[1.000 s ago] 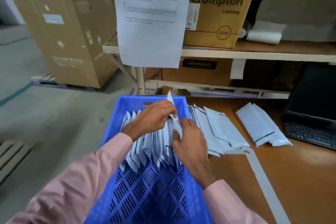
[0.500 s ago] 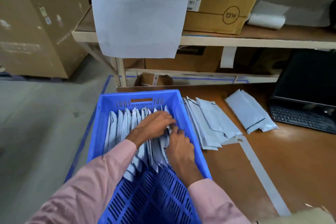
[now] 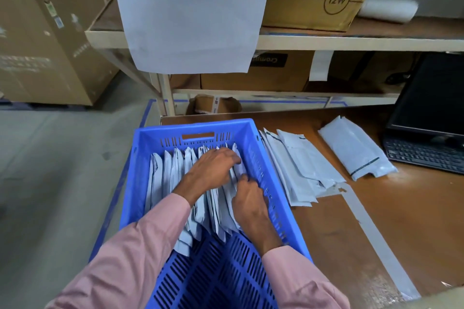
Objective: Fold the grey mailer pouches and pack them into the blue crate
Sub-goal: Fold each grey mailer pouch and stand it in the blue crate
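Grey mailer pouches [image 3: 173, 178] stand on edge in a row inside the blue crate [image 3: 195, 128], which sits at the left end of the brown counter [image 3: 376, 221]. Both hands are down among them: the left hand [image 3: 213, 168] lies over the far tops with fingers curled onto a pouch by the right wall, and the right hand [image 3: 248, 203] pinches pouch edges just nearer. More flat pouches [image 3: 298, 170] lie right of the crate, another [image 3: 356, 148] farther right, near a keyboard [image 3: 424, 155].
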### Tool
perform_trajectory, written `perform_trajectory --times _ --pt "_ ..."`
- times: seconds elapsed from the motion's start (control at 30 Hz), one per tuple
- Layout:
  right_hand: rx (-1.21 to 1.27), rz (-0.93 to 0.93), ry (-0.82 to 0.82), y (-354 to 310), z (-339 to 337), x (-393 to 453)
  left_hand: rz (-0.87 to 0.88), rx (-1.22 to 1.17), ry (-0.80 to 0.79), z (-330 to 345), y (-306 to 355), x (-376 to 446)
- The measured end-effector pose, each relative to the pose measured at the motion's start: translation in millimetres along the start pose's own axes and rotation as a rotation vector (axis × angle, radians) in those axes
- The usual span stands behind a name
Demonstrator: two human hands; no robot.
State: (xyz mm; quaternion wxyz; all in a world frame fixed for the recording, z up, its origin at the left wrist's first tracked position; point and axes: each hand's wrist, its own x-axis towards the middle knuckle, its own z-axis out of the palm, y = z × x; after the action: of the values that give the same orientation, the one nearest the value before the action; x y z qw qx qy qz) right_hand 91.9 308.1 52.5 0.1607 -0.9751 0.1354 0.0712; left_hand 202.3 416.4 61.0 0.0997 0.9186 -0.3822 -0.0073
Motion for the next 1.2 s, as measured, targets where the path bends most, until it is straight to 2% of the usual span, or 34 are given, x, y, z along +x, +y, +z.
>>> perform_trajectory --times 0.07,0.17,0.23,0.33,0.57,0.77,0.87,0.97,1.2 --pt "-0.021 -0.02 -0.022 0 2 0 -0.015 0.021 -0.009 4 0 0" --pt "0.029 -0.003 0.097 -3 6 1 -0.035 0.043 -0.027 5 2 -1" --pt "-0.055 -0.046 0.136 -3 4 2 -0.045 0.057 -0.025 4 3 0" --pt "-0.072 -0.004 0.059 -7 -8 2 -0.07 0.08 -0.003 1 5 1" --pt "0.019 -0.013 0.158 -14 -38 5 -0.122 0.063 0.034 -9 1 2" --pt "0.23 -0.121 0.412 -1 -71 10 -0.124 -0.084 0.166 -14 6 -3" --pt "0.279 -0.131 0.483 22 -82 9 -0.168 -0.146 0.263 -18 30 -13" --pt "0.232 -0.137 0.465 50 -94 5 -0.187 -0.209 0.357 -26 69 -19" --pt "0.139 -0.121 0.475 154 -138 -31 -0.132 -0.152 0.39 -34 175 7"
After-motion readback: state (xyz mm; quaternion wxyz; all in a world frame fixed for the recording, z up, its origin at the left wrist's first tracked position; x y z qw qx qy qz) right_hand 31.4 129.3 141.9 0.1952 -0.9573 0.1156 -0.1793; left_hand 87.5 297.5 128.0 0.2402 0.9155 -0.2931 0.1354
